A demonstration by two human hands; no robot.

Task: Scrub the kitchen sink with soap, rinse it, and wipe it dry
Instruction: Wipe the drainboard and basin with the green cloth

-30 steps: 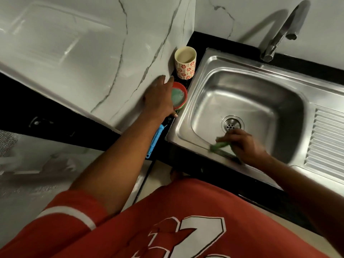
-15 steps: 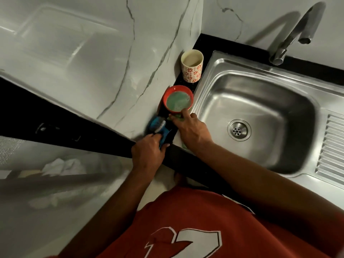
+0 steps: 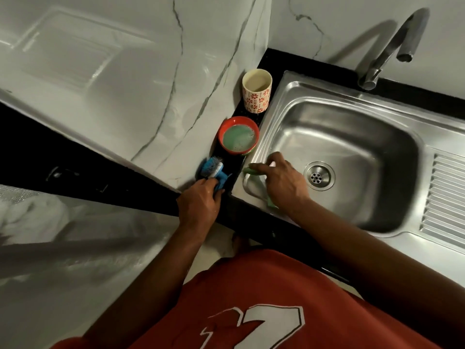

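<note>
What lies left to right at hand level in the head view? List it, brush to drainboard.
blue brush, gripped by the left hand → right hand, pressing the green sponge on the sink's rim → drain → ribbed drainboard

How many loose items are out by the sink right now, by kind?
Cups: 1, the patterned cup
Bowls: 1, the red bowl of green soapy liquid
Brushes: 1, the blue brush, gripped by the left hand
Scrub pads: 1, the green scrub pad, pressed under the right hand
Total: 4
</note>
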